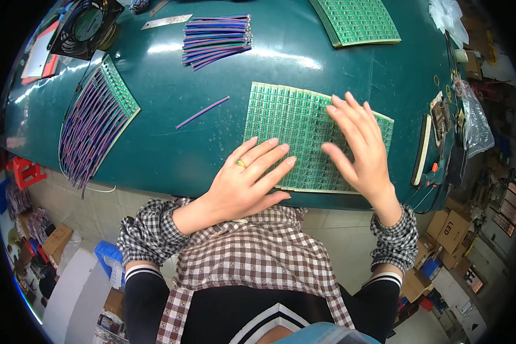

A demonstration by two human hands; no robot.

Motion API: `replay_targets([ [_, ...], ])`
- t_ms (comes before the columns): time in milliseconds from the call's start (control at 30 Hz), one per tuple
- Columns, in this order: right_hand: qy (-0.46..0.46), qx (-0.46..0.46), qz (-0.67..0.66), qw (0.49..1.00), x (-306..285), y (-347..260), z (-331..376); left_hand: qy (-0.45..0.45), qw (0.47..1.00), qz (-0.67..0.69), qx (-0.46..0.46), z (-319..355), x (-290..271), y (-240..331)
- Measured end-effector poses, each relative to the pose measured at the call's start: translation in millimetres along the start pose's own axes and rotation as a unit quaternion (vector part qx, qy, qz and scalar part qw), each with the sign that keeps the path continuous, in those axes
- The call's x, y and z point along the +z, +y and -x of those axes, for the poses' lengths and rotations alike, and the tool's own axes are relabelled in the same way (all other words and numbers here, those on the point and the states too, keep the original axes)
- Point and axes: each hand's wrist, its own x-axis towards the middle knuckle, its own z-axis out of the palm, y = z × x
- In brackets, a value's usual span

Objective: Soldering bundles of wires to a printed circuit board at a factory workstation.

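Note:
Green circuit board panels (292, 114) lie fanned out and overlapping near the table's front edge. My left hand (249, 175), with a ring on one finger, rests with fingers stretched over their lower left part. Over the right part is my right hand (361, 149), its fingers extended and thumb apart; whether it presses on the boards I cannot tell. Neither hand holds anything. To the left of the panels lies one thin pink-and-blue wire piece (203, 112). Further left, a board panel (119, 92) has many similar wires (92, 126) attached along it.
A bundle of cut wires (217, 40) lies at the back, beside a metal blade (166, 22). A stack of green panels (358, 22) sits at the back right. A black fan (87, 26) stands at the far left. Tools and a dark bar (422, 150) line the right edge.

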Motion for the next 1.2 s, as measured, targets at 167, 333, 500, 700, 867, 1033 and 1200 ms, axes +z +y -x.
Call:
replay_targets([
  [167, 0.035, -0.043, 0.047, 0.997, 10, 2, -32, 0.006, 1.000, 0.005, -0.016, 0, -14, -6],
  [333, 0.097, 0.012, -0.025, 0.995, 30, 4, -59, -0.031, 0.999, 0.008, -0.004, -4, -14, -10],
  [500, 0.085, 0.072, -0.069, 0.991, 40, 7, -70, -0.022, 0.999, 0.046, 0.004, -5, -10, -14],
  [700, 0.068, 0.108, -0.096, 0.987, 42, 7, -71, -0.022, 0.999, 0.038, 0.003, -4, -8, -15],
  [867, 0.073, 0.112, -0.106, 0.985, 43, 7, -72, -0.024, 0.999, 0.031, 0.002, -4, -8, -14],
  [1033, 0.060, 0.105, -0.087, 0.989, 41, 8, -71, -0.034, 0.999, 0.027, -0.001, -4, -8, -15],
  [1200, 0.074, 0.114, -0.117, 0.984, 44, 9, -72, -0.018, 0.999, 0.032, 0.004, -4, -7, -15],
])
